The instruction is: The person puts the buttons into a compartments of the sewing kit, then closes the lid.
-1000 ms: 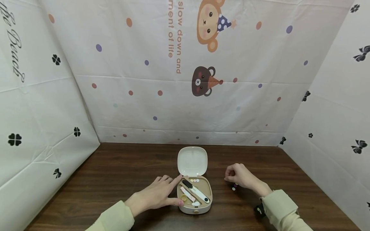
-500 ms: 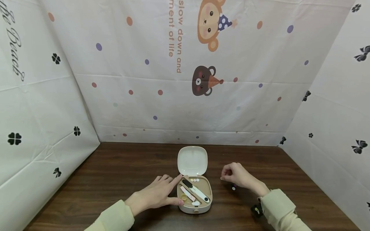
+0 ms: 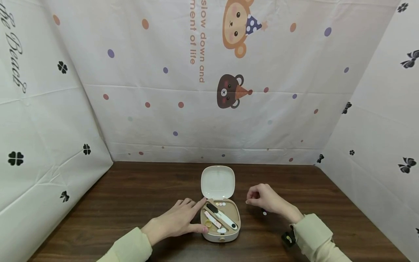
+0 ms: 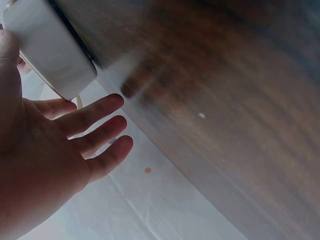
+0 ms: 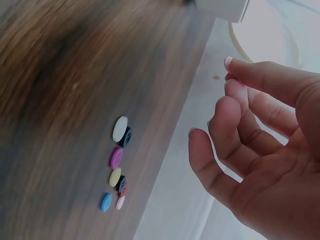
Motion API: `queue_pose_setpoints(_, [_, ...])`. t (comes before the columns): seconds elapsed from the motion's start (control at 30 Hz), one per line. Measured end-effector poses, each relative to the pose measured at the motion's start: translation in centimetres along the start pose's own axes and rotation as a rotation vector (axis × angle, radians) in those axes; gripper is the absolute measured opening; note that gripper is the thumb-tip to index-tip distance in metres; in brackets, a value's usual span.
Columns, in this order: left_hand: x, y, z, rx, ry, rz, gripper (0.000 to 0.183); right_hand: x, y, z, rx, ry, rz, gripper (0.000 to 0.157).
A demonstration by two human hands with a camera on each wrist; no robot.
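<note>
A sewing kit box (image 3: pixel 221 238) stands on the table with its white lid (image 3: pixel 218 183) raised. My left hand (image 3: pixel 178 220) spreads along its left side, thumb on the front rim and index finger near the hinge; in the left wrist view the other fingers are apart. Inside lie white-handled thread snips (image 3: pixel 226 219), a pink-and-white strip (image 3: pixel 212 220), a yellow ring and small buttons (image 3: pixel 220 204). My right hand (image 3: pixel 268 198) hovers right of the box, thumb and index tips pinching a small button (image 5: pixel 228 77), mostly hidden.
Several loose buttons, among them a white one (image 5: pixel 120 129), a purple one (image 5: pixel 116 157) and a blue one (image 5: pixel 106 202), lie on the wooden table (image 3: pixel 147 185) below my right hand. Printed white cloth walls (image 3: pixel 157 120) stand behind and at both sides.
My right hand has moved left, away from the loose buttons and closer to the box. My left hand stays at the box's side.
</note>
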State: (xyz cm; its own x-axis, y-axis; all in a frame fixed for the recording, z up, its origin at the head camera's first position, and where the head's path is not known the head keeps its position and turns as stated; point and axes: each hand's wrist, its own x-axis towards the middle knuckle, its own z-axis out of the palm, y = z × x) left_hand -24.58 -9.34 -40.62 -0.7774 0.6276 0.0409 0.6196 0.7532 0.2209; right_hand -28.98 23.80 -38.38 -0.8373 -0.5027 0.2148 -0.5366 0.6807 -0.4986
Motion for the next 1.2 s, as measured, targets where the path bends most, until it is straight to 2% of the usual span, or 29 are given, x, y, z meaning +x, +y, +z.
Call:
queue_pose_setpoints(0.37, [0.0,0.0,0.1,0.015,0.016,0.008,0.097,0.4,-1.2,0.3,0.007,0.004,-0.040,0.011])
queue_pose_setpoints(1.2, [-0.1,0.1,0.2,0.021,0.022,0.011,0.097,2.2,-4.1,2.3,0.090,-0.079,-0.083,0.009])
